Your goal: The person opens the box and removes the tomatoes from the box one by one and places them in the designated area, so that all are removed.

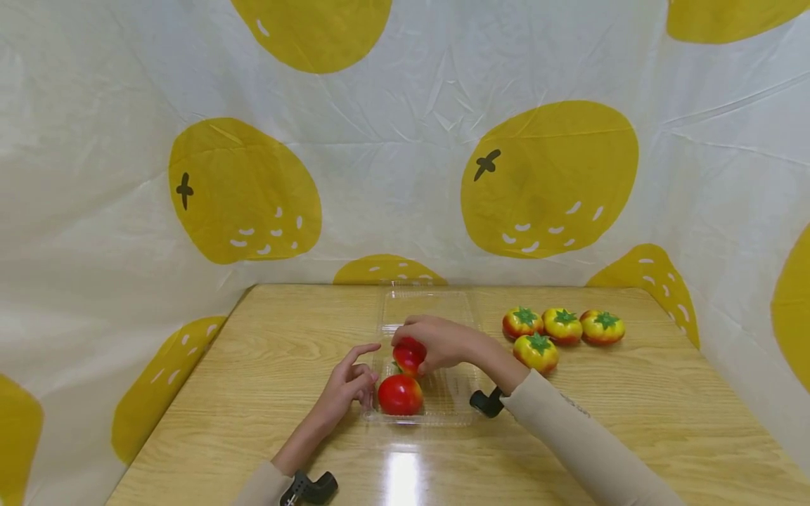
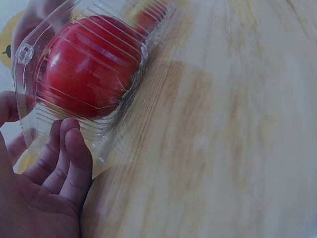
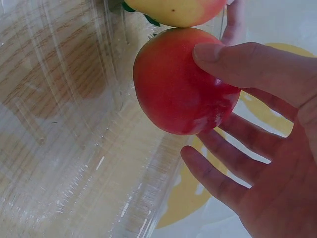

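A clear plastic clamshell box [image 1: 449, 393] lies on the table with its lid [image 1: 427, 309] folded back, away from me. One red tomato [image 1: 400, 395] rests in the near left corner of the box. Behind it, my right hand [image 1: 436, 341] holds a second red tomato [image 3: 185, 82] between thumb and fingers, over the left side of the box. The two tomatoes appear to touch in the right wrist view. At the box's left wall is my left hand [image 1: 346, 386], fingers loosely bent and fingertips against the clear plastic in the left wrist view.
Several yellow-and-red tomatoes with green leaf tops, among them a front one [image 1: 536, 353], sit grouped to the right beyond my right forearm. The wooden table [image 1: 253, 422] ends at a fabric backdrop [image 1: 392, 176] printed with yellow fruit.
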Tool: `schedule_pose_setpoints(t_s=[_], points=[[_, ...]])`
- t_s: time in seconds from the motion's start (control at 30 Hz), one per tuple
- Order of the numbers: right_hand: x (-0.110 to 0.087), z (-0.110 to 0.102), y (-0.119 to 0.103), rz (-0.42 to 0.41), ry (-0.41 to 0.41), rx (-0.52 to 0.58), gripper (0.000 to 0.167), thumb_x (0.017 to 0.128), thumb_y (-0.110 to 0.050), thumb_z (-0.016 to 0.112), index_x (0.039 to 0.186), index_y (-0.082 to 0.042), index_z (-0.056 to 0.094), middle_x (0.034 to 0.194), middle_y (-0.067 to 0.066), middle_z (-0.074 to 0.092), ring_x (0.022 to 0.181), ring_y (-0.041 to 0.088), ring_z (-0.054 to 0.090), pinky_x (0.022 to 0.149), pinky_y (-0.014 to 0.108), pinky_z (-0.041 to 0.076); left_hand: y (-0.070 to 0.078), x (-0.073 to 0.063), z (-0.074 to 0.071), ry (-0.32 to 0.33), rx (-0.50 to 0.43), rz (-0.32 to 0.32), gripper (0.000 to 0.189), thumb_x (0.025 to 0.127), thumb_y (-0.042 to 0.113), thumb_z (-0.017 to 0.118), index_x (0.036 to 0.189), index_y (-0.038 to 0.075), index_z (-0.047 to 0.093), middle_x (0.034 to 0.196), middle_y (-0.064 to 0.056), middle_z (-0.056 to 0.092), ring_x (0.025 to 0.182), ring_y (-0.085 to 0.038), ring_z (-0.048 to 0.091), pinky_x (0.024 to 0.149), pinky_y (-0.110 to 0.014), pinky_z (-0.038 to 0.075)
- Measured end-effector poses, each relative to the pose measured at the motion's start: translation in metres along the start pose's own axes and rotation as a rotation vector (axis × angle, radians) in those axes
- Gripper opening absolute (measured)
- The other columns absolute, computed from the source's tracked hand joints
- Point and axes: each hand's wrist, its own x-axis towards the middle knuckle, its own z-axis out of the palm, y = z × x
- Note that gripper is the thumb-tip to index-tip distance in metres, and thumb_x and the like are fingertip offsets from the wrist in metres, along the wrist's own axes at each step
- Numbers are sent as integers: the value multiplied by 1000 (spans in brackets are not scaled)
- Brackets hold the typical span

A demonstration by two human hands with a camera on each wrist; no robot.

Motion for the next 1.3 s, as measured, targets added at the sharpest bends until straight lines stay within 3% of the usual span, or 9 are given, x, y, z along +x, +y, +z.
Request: schedule_pose_setpoints(t_s=[0.4, 0.93, 1.3], points=[[-7, -4, 1, -36, 58, 9, 56, 78, -11, 87, 130, -15, 67, 122, 6, 63, 110, 23, 62, 95, 40, 58, 0, 0, 0, 2, 6, -7, 53, 103, 4, 50, 155, 1, 37, 77, -1, 61, 55, -8, 58, 51, -23, 55], [-20, -17, -2, -85, 116, 34, 58, 82, -15, 85, 136, -16, 63, 127, 5, 62, 112, 21, 62, 96, 37, 57, 0, 0, 0, 2, 3, -11, 54, 103, 2, 50, 155, 1, 37, 79, -1, 61, 56, -8, 59, 52, -23, 55], [-40, -28, -6, -65, 161, 169, 56, 85, -15, 81, 138, -16, 62, 130, 6, 57, 114, 20, 60, 96, 41, 60, 0, 0, 0, -1, 1, -10, 54, 103, 3, 51, 155, 1, 37, 79, -1, 62, 57, -9, 60, 52, -24, 55]])
